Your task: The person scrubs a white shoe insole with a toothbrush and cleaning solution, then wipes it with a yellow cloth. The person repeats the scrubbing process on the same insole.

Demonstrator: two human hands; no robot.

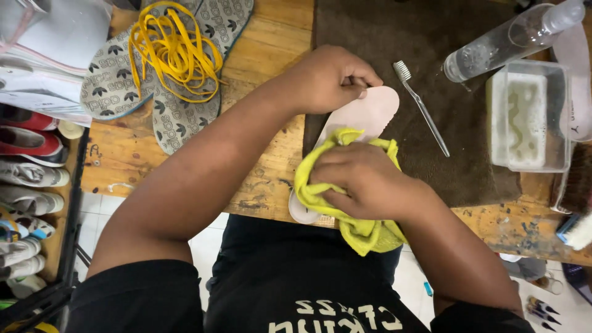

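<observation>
A pale pink shoe insole [374, 111] lies on a dark brown mat [468, 92] at the near edge of a wooden workbench [271, 49]. My left hand [330, 79] presses down on the insole's far end, fingers curled over its edge. My right hand [364, 182] grips a bunched yellow cloth [364, 231] and presses it onto the insole's near half, hiding that part. The cloth's tail hangs off the bench edge.
A clear-handled toothbrush [422, 105] lies on the mat right of the insole. Further right stand a clear plastic tub [530, 117] and a lying clear bottle [512, 40]. Two patterned grey insoles [179, 111] under yellow laces [172, 52] lie back left. Shoes [31, 166] fill a rack at left.
</observation>
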